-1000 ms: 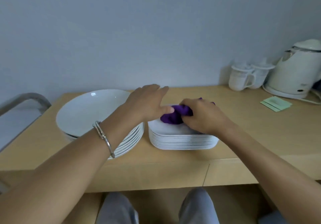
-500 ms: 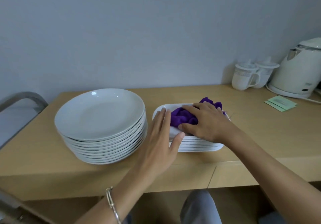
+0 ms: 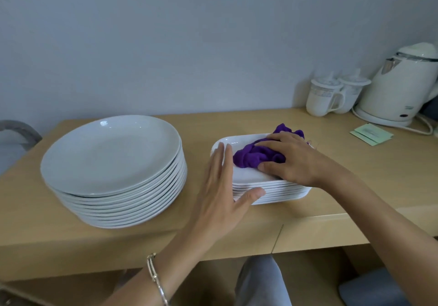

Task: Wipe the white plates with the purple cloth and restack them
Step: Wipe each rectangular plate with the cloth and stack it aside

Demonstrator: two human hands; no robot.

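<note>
A stack of several round white plates (image 3: 111,156) stands on the left of the wooden table (image 3: 343,187). To its right sits a lower stack of rectangular white plates (image 3: 246,177). A bunched purple cloth (image 3: 256,156) lies on the top rectangular plate. My right hand (image 3: 294,161) lies over the cloth, thumb and fingers curled round it, pressing it onto the plate. My left hand (image 3: 225,187) has straight fingers against the left edge of the rectangular stack, thumb along its front rim.
Two white lidded mugs (image 3: 324,97) and a white electric kettle (image 3: 398,87) stand at the back right by the wall. Green paper packets (image 3: 371,135) lie in front of the kettle. A grey chair back (image 3: 19,130) shows at far left. My knees are below the table edge.
My left hand came off the round stack and moved right to brace the rectangular stack's left edge. My right hand with the cloth shifted slightly across the top rectangular plate.
</note>
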